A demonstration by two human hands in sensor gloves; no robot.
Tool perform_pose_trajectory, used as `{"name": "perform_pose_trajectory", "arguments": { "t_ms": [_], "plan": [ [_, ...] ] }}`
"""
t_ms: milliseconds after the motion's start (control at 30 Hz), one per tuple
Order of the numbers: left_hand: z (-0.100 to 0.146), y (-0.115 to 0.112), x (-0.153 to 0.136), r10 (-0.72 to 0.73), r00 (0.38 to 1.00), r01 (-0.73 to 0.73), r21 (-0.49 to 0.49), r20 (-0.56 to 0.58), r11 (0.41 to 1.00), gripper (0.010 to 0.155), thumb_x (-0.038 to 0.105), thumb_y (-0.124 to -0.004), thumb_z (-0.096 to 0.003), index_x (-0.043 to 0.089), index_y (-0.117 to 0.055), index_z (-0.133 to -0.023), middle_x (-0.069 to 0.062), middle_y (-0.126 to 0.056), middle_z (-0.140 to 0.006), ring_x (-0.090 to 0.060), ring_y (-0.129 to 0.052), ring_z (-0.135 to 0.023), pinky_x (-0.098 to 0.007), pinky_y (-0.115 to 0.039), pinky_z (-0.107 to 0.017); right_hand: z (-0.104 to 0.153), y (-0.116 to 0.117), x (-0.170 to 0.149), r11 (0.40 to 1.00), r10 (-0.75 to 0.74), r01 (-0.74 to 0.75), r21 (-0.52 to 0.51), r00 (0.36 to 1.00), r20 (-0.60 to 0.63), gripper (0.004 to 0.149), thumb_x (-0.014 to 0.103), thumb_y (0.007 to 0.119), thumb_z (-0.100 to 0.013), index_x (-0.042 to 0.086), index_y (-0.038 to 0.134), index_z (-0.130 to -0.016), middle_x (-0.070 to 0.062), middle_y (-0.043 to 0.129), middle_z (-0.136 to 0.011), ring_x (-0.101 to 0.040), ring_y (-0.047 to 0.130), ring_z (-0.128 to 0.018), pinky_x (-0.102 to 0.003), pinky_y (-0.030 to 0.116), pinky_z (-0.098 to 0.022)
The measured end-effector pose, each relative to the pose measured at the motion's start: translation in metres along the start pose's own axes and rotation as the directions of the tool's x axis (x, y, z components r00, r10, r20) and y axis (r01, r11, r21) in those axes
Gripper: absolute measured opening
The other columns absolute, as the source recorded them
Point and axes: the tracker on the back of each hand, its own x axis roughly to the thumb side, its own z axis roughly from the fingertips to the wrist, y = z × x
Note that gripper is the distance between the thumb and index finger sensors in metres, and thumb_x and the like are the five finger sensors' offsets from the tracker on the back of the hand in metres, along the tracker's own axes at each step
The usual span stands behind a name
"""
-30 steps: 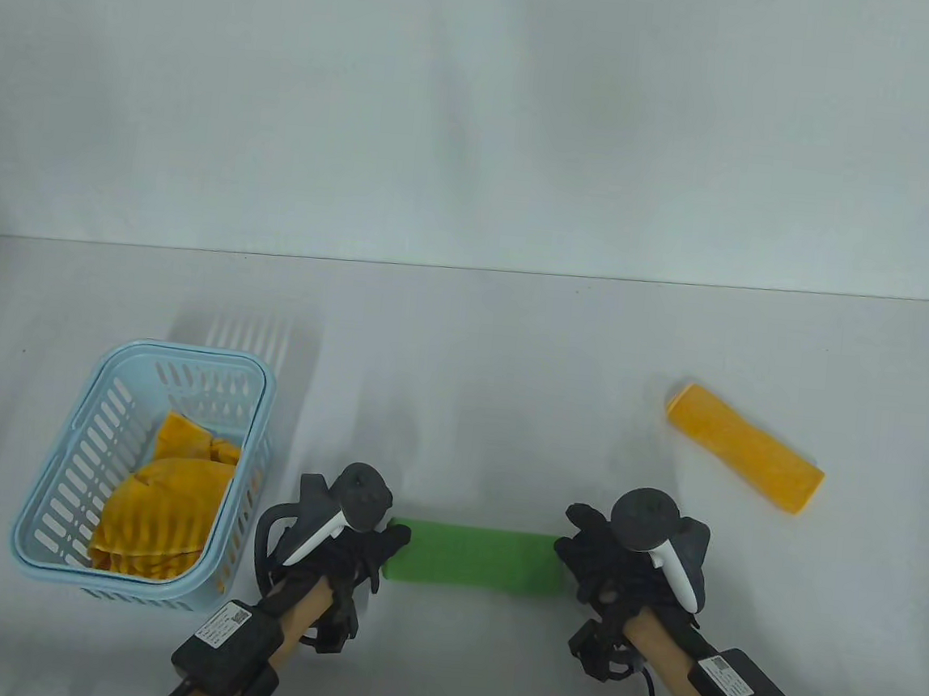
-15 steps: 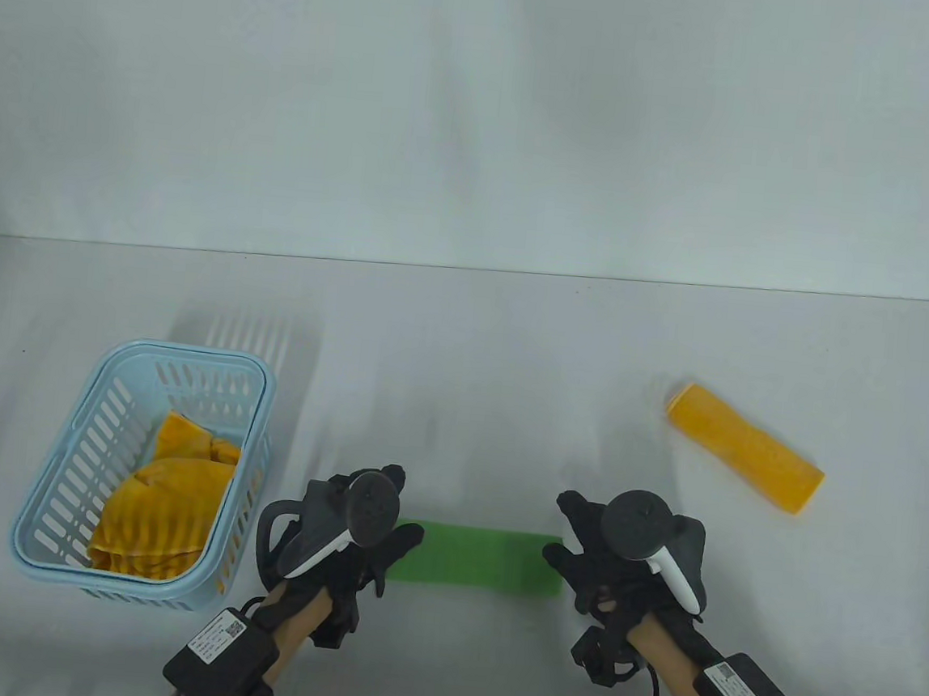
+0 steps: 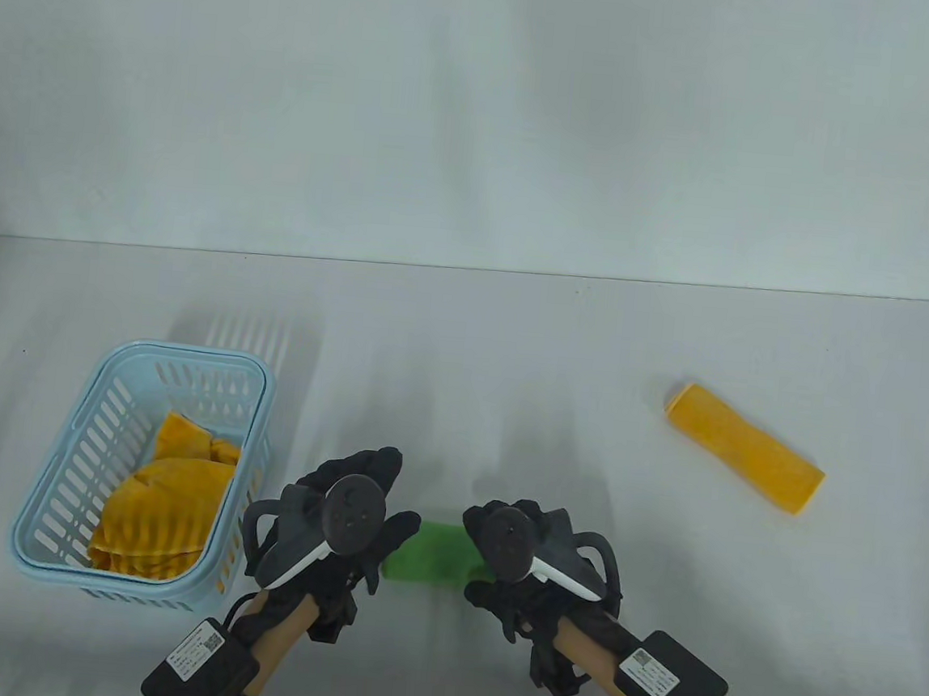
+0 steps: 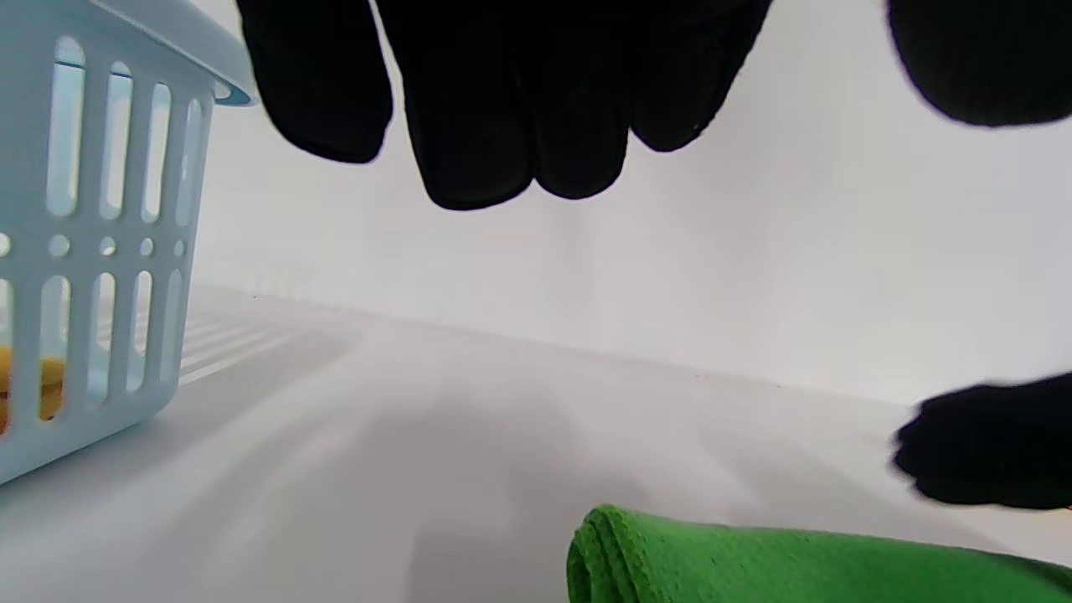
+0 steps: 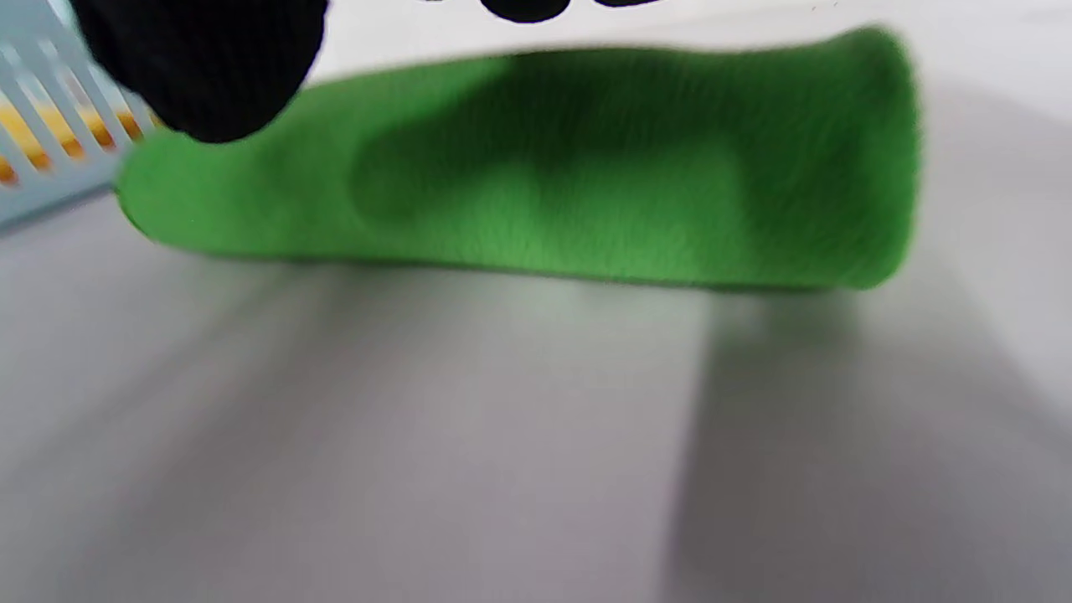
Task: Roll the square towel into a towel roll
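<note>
Your left hand (image 3: 352, 517) hovers relaxed, empty; right hand (image 3: 519, 560) covers the green towel roll (image 3: 430, 555) on the desk (image 3: 464, 348), grip unclear. Lift it evenly so layers stay wound

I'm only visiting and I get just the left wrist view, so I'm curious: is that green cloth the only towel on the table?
Observer: No. An orange towel roll lies far to the right, away from both hands.
Visitor: What's inside the blue basket?
Observer: Crumpled orange cloth lies in the basket.
Visitor: Where is the other hand?
Observer: The right hand is over the right part of the green towel; whether it grips is hidden.
</note>
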Motion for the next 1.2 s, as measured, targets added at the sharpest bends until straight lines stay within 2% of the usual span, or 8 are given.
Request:
{"name": "perform_pose_trajectory", "arguments": {
  "t_ms": [167, 367, 500, 767, 1067, 1200],
  "plan": [
    [0.000, -0.001, -0.001, 0.006, 1.000, -0.006, 0.001, 0.006, 1.000, 0.081, 0.065, -0.073, -0.0327, 0.031, -0.059, -0.105, 0.001, -0.071, -0.107, -0.030, -0.081, -0.095, -0.055, -0.067, -0.070, -0.020, 0.015, 0.006, 0.995, 0.087, -0.084, 0.060, 0.994, -0.061, 0.083, 0.056, 0.078, -0.030, 0.035, 0.037, -0.099, 0.007, 0.042, -0.109, -0.030, 0.042, -0.106, -0.061, 0.039, -0.075],
    [-0.001, -0.003, 0.001, -0.001, 1.000, 0.001, -0.007, 0.018, 1.000, 0.081, 0.064, -0.073, -0.0328, 0.031, -0.058, -0.105, 0.001, -0.072, -0.107, -0.030, -0.081, -0.095, -0.055, -0.067, -0.071, -0.035, 0.017, 0.011, 0.989, 0.134, -0.127, 0.069, 0.986, -0.101, 0.082, 0.053, 0.082, -0.028, 0.032, 0.043, -0.098, 0.005, 0.052, -0.104, -0.029, 0.053, -0.100, -0.060, 0.043, -0.074],
    [-0.002, -0.004, 0.001, -0.008, 1.000, 0.008, -0.011, 0.016, 1.000, 0.081, 0.064, -0.073, -0.0329, 0.030, -0.059, -0.105, 0.001, -0.072, -0.106, -0.030, -0.081, -0.095, -0.055, -0.067, -0.070, -0.044, 0.012, 0.012, 0.993, 0.096, -0.087, 0.076, 0.989, -0.117, 0.079, 0.051, 0.086, -0.027, 0.030, 0.051, -0.095, 0.004, 0.057, -0.099, -0.029, 0.059, -0.094, -0.058, 0.047, -0.074],
    [-0.002, -0.005, 0.001, -0.008, 1.000, 0.008, -0.020, 0.014, 1.000, 0.081, 0.064, -0.073, -0.0330, 0.031, -0.059, -0.105, 0.001, -0.072, -0.106, -0.030, -0.081, -0.095, -0.055, -0.067, -0.070, -0.054, 0.008, 0.007, 1.000, 0.019, -0.016, 0.017, 0.989, -0.147, 0.068, 0.047, 0.091, -0.026, 0.030, 0.066, -0.087, 0.004, 0.069, -0.090, -0.028, 0.069, -0.085, -0.055, 0.055, -0.070],
    [-0.002, -0.003, -0.002, 0.003, 1.000, -0.003, -0.011, 0.006, 1.000, 0.080, 0.064, -0.073, -0.0332, 0.031, -0.059, -0.105, 0.002, -0.072, -0.106, -0.030, -0.081, -0.095, -0.055, -0.067, -0.070, -0.052, -0.002, -0.002, 0.997, -0.077, 0.077, -0.007, 0.984, -0.160, 0.063, 0.048, 0.092, -0.025, 0.030, 0.073, -0.082, 0.004, 0.074, -0.086, -0.027, 0.074, -0.082, -0.054, 0.060, -0.068],
    [-0.001, 0.000, -0.003, 0.009, 1.000, -0.009, 0.006, 0.007, 1.000, 0.080, 0.064, -0.073, -0.0332, 0.031, -0.059, -0.105, 0.002, -0.072, -0.106, -0.030, -0.081, -0.095, -0.055, -0.067, -0.071, -0.035, -0.028, -0.017, 0.987, -0.153, 0.142, -0.072, 0.972, -0.177, 0.063, 0.047, 0.093, -0.024, 0.029, 0.073, -0.081, 0.004, 0.074, -0.086, -0.027, 0.074, -0.081, -0.055, 0.059, -0.068]
  ]
}}
